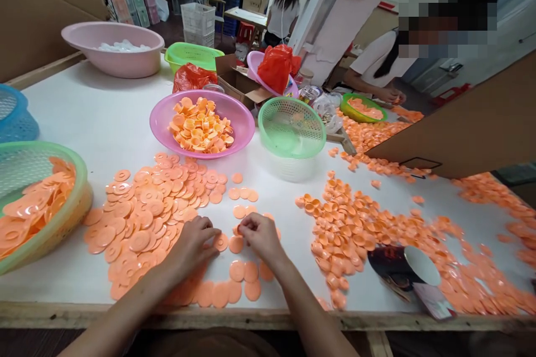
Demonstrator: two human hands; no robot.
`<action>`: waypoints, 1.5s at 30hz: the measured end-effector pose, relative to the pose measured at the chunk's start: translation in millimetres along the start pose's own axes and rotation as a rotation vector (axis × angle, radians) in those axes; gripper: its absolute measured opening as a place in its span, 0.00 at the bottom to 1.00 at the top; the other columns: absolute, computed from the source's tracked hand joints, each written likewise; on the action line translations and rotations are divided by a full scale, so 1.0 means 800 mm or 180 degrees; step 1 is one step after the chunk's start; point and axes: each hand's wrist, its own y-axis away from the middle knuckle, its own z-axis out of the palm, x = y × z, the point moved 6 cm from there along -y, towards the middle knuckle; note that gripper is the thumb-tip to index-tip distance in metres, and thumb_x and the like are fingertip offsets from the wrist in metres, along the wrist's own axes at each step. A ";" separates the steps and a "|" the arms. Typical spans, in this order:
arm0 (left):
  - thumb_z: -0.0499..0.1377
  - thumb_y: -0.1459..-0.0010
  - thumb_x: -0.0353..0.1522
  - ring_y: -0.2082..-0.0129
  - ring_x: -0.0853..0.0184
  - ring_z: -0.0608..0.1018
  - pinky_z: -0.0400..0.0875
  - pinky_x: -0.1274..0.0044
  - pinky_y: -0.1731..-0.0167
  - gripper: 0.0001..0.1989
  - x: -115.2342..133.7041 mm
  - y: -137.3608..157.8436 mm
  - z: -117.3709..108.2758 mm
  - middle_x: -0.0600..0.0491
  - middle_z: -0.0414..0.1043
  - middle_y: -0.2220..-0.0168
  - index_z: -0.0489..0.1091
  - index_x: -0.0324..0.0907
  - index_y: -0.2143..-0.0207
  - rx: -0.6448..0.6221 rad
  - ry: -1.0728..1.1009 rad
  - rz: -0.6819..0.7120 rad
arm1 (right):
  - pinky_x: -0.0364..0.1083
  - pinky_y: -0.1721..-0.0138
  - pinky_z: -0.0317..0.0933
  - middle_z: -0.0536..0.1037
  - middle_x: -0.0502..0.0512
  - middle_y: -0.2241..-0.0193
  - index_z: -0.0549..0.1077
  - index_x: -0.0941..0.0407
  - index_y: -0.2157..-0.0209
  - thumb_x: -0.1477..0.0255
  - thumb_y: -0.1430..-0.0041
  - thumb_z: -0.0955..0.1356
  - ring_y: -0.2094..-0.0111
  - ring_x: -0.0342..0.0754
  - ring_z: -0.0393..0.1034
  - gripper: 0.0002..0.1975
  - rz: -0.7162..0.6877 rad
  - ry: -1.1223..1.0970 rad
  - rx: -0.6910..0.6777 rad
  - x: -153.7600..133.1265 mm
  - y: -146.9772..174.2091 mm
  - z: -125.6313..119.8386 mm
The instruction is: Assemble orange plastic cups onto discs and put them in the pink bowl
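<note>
My left hand (195, 242) is at the right edge of a spread heap of flat orange plastic discs (154, 201). Its thumb and index finger close on the edge of one orange disc (221, 242). Just to the right, my right hand (262, 234) has its fingertips pinched together on a small orange plastic piece (237, 230), mostly hidden by the fingers. Another loose disc (236, 244) lies flat below that pinch. More discs (237, 270) are laid out in short rows between the hands and the table's front edge.
A pink basin (157, 131) holds small orange cup-shaped parts, beside a green colander (293, 148). At left stands a green basket (81, 195) of discs. Small orange caps (347, 234) spread rightward, near a dark round object (389, 265). A co-worker (377, 67) sits beyond a cardboard panel (460, 128).
</note>
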 end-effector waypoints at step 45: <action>0.60 0.47 0.40 0.74 0.70 0.74 0.67 0.77 0.70 0.16 0.021 -0.154 -0.212 0.53 0.76 0.66 0.76 0.41 0.59 0.1944 0.0948 -0.0824 | 0.54 0.55 0.61 0.78 0.63 0.60 0.79 0.58 0.60 0.72 0.47 0.63 0.59 0.55 0.69 0.16 -0.0636 0.1601 0.1608 0.007 -0.050 -0.178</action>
